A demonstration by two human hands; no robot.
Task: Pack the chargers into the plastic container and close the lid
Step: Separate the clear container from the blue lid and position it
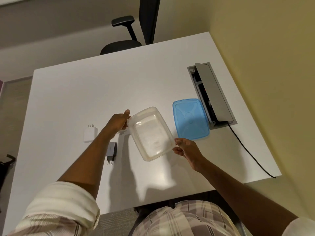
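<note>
Head cam: container btwn both hands.

A clear, rectangular plastic container with rounded corners sits open and empty at the centre of the frame, turned diagonally. Just to its right a translucent blue rectangular plastic lid lies flat, apart from the container. At the left, a white square charger lies with its prongs pointing up the frame; a dark grey charger below it points its two round pins down the frame.
</note>
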